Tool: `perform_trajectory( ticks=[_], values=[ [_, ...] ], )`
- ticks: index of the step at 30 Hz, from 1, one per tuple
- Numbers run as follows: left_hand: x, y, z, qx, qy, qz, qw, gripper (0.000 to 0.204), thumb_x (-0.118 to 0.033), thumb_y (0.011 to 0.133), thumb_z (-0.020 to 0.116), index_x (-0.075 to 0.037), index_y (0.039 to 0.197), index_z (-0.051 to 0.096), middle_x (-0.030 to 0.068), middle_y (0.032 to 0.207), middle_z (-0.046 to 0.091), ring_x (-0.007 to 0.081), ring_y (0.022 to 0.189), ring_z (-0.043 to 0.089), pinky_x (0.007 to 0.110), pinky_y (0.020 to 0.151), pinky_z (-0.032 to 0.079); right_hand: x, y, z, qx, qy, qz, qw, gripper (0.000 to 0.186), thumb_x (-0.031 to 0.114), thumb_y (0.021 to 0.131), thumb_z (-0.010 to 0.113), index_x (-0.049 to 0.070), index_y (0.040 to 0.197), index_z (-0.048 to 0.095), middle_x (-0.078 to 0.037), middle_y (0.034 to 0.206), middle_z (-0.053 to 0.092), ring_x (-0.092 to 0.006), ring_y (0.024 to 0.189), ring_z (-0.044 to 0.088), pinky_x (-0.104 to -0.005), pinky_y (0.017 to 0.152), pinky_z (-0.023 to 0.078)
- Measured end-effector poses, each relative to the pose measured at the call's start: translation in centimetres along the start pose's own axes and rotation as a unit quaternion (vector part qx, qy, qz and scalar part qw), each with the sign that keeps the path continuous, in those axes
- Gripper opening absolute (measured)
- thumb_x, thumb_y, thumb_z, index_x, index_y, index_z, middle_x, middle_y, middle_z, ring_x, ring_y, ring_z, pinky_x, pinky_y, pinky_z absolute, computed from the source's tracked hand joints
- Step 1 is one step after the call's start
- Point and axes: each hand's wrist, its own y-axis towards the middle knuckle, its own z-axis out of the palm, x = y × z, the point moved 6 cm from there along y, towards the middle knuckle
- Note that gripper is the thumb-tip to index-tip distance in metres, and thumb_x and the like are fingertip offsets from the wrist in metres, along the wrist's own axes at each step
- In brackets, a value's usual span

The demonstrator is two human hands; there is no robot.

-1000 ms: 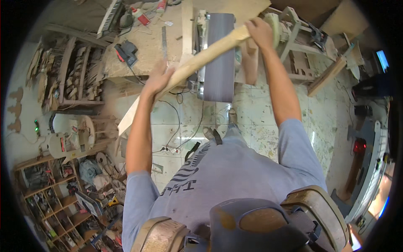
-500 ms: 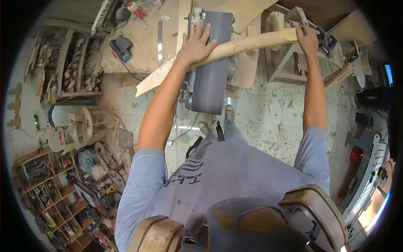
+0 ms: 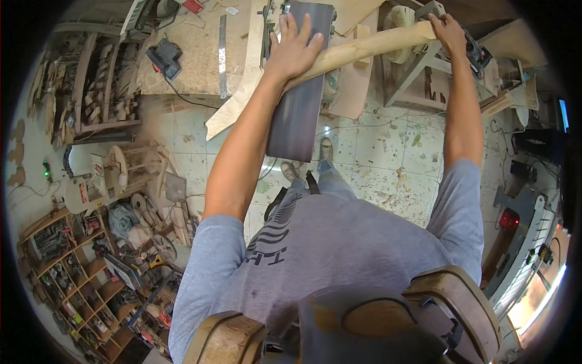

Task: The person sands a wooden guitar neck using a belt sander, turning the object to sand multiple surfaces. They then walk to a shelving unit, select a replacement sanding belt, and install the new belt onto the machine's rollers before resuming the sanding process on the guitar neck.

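Observation:
A long, curved, pale wooden piece [image 3: 370, 50] lies slanting across the dark belt of a belt sander [image 3: 296, 124]. My left hand [image 3: 296, 53] rests on the piece over the belt, fingers spread and stretched out. At the piece's right end, my right hand [image 3: 448, 35] is closed round it. Left of my left forearm a broad pale wooden end [image 3: 225, 116] sticks out past the table edge. The forearm hides whether it belongs to the same piece.
On the worktable [image 3: 194, 57] lie a corded black power tool [image 3: 163, 59] and a metal ruler [image 3: 222, 57]. A wooden stand [image 3: 412, 79] is at the right. Shelves with compartments [image 3: 79, 267] fill the lower left. My feet are on the tiled floor [image 3: 388, 158].
My view has shifted, so the sander and table sit higher in the picture. Both hands remain on the wooden piece; its right end appears slightly farther away.

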Motion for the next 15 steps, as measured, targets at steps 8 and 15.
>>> perform_trajectory(
  ticks=[8,15],
  values=[
    [-0.1,-1.1,-0.7,-0.026,-0.062,-0.038,0.997,0.076,-0.054,0.102,0.031,-0.005,0.158,0.019,0.0319,0.161,0.005,0.0452,0.151,-0.001,0.059,0.12,0.003,0.5,1.6,1.9,-0.006,-0.002,0.0,1.0,0.064,0.062,0.086,0.056,0.006,0.114,0.07,-0.022,0.113,0.069,-0.0391,0.11,0.064,-0.0443,0.094,0.049],
    [2.7,-2.3,-2.5,-0.037,-0.099,-0.086,0.991,0.075,-0.052,0.102,0.033,-0.003,0.157,0.018,0.0319,0.161,0.008,0.0463,0.151,0.001,0.06,0.119,0.002,5.0,1.0,2.5,-0.033,0.052,-0.053,0.997,0.062,0.061,0.085,0.061,0.005,0.109,0.073,-0.018,0.11,0.071,-0.0361,0.105,0.066,-0.0422,0.092,0.05]
  ],
)
